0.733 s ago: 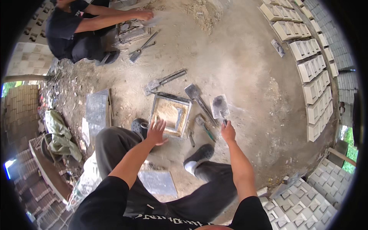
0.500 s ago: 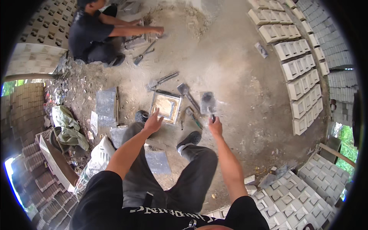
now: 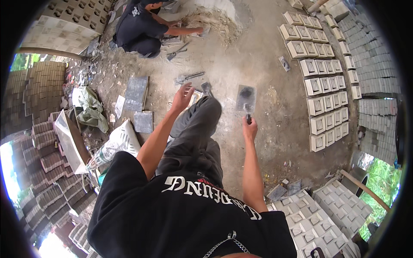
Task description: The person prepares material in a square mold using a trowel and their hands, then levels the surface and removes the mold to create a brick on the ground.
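My right hand (image 3: 249,129) is closed around the dark handle of a trowel (image 3: 241,102). Its blade is flat, grey and rectangular, with a dark patch in the middle, and it lies over the floor beyond my fingers. My left hand (image 3: 183,98) hangs in the air with its fingers apart and nothing in them. Just beside it, a light-filled square mould (image 3: 196,95) shows only at its edge; my bent knee hides most of it. Past the mould lie a long metal tool (image 3: 189,77) and a flat-bladed hand tool (image 3: 207,87).
Grey plates (image 3: 137,92) and a white sack (image 3: 124,139) lie to my left. Rows of pale moulded blocks (image 3: 320,86) stand on the right, with stacked tiles (image 3: 301,219) at the lower right. A co-worker (image 3: 140,32) crouches at the far left over tools.
My legs have shifted and my knee now covers most of the mould. The trowel has moved right and away from the mould with my right hand. My left hand has risen off the mould.
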`<action>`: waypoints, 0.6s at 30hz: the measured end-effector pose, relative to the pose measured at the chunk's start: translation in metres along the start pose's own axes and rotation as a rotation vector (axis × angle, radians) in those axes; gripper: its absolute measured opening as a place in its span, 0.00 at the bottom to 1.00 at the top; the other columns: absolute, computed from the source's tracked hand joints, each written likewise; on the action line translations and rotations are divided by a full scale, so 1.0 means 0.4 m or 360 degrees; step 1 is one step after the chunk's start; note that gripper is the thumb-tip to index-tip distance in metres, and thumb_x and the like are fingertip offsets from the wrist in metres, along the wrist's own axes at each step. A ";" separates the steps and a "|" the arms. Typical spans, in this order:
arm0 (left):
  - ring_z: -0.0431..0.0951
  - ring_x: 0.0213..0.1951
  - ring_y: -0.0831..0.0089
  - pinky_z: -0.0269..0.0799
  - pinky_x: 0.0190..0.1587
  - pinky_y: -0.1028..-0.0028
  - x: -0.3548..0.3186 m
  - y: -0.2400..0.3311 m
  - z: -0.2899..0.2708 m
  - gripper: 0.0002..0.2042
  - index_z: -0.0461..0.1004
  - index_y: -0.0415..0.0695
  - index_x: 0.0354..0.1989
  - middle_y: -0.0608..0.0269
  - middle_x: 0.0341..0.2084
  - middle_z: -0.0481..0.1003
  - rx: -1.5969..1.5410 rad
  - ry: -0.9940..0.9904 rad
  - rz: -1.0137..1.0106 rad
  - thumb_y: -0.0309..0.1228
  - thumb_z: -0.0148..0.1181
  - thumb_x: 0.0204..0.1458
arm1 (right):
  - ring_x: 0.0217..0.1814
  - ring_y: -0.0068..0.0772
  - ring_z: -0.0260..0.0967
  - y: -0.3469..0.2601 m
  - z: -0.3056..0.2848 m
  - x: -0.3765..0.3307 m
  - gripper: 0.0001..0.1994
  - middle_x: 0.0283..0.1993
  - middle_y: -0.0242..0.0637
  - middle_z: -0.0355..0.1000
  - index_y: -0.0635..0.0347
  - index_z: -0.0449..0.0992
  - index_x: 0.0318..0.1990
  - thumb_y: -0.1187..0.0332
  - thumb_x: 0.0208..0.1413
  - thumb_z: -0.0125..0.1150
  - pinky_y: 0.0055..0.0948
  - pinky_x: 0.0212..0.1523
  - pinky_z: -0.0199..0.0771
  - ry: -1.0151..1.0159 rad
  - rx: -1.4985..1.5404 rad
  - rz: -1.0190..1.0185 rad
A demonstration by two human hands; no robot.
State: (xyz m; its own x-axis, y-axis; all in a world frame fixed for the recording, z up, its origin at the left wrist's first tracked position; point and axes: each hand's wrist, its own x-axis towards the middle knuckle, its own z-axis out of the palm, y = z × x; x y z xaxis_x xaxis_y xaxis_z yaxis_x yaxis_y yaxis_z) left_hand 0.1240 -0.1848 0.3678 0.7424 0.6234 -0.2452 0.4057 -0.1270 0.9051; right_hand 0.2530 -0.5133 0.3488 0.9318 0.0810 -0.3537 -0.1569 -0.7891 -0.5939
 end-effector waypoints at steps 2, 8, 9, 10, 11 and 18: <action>0.81 0.43 0.58 0.75 0.46 0.65 0.027 -0.030 0.022 0.23 0.68 0.36 0.59 0.45 0.44 0.78 -0.0028 0.0080 -0.0061 0.40 0.55 0.62 | 0.33 0.41 0.74 0.007 -0.045 0.053 0.23 0.28 0.45 0.74 0.67 0.75 0.33 0.50 0.54 0.63 0.41 0.37 0.70 0.0065 0.0046 -0.0024; 0.79 0.38 0.71 0.73 0.38 0.73 0.057 -0.185 0.084 0.24 0.68 0.36 0.59 0.53 0.42 0.79 -0.0232 0.0153 -0.0543 0.42 0.54 0.62 | 0.15 0.27 0.63 0.064 -0.135 0.209 0.20 0.21 0.33 0.68 0.61 0.72 0.31 0.50 0.57 0.61 0.33 0.16 0.62 0.0029 0.0172 0.0081; 0.80 0.37 0.70 0.74 0.40 0.71 0.037 -0.261 0.077 0.24 0.68 0.35 0.58 0.51 0.41 0.79 -0.0218 0.0238 -0.0594 0.42 0.56 0.61 | 0.14 0.25 0.62 0.073 -0.136 0.216 0.19 0.21 0.32 0.68 0.60 0.71 0.31 0.50 0.57 0.61 0.30 0.14 0.60 -0.0029 0.0218 0.0119; 0.80 0.36 0.68 0.76 0.42 0.70 0.023 -0.322 0.072 0.24 0.69 0.33 0.57 0.49 0.40 0.79 -0.0212 0.0323 -0.0638 0.41 0.58 0.60 | 0.12 0.23 0.60 0.074 -0.130 0.236 0.19 0.21 0.31 0.67 0.60 0.71 0.32 0.51 0.57 0.61 0.28 0.12 0.57 -0.0079 0.0261 0.0150; 0.81 0.38 0.67 0.76 0.42 0.69 0.003 -0.348 0.088 0.24 0.70 0.33 0.56 0.49 0.40 0.79 -0.0271 0.0340 -0.0795 0.41 0.58 0.59 | 0.11 0.21 0.58 0.085 -0.139 0.258 0.18 0.21 0.29 0.66 0.59 0.71 0.32 0.51 0.58 0.61 0.26 0.09 0.54 -0.0106 0.0285 0.0191; 0.77 0.51 0.49 0.70 0.55 0.61 -0.196 -0.584 0.163 0.28 0.72 0.33 0.54 0.40 0.44 0.78 0.0125 0.0301 -0.1467 0.47 0.57 0.55 | 0.12 0.21 0.60 0.137 -0.159 0.463 0.16 0.21 0.30 0.67 0.60 0.71 0.33 0.55 0.59 0.61 0.27 0.10 0.58 -0.0359 0.0020 0.0296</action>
State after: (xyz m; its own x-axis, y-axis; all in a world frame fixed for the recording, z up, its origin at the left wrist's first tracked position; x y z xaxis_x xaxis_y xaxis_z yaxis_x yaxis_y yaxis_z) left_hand 0.0057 -0.2544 0.1531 0.0149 0.6180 -0.7860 0.8297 0.4310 0.3547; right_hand 0.4378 -0.5802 0.2967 0.7905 0.0700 -0.6085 -0.3238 -0.7955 -0.5122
